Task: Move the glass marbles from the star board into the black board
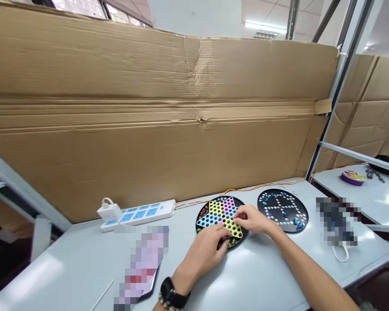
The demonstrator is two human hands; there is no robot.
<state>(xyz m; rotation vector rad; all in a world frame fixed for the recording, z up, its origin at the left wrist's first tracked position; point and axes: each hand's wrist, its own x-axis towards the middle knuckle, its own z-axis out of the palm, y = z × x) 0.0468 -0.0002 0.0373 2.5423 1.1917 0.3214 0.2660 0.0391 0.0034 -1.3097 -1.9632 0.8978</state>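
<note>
A round black Chinese checkers board (215, 208) lies on the table, with a star of yellow, pink and blue hole fields. Marbles sit in its rim compartments, reddish at the far left and green at the near side. My left hand (209, 245) is at the near edge of the board, its fingers curled over the green marbles. Above the right part of the star, my right hand (251, 218) has thumb and fingers pinched together. Whatever either hand may hold is hidden by the fingers. A dark watch (173, 293) and a beaded bracelet are on my left wrist.
To the right lies a round black board (290, 222) with white spots and several blue marbles. A white power strip (145, 214) with a plugged-in charger (110, 211) stands left. A blurred phone-like object (145, 263) lies in front. Cardboard (155, 155) walls the back.
</note>
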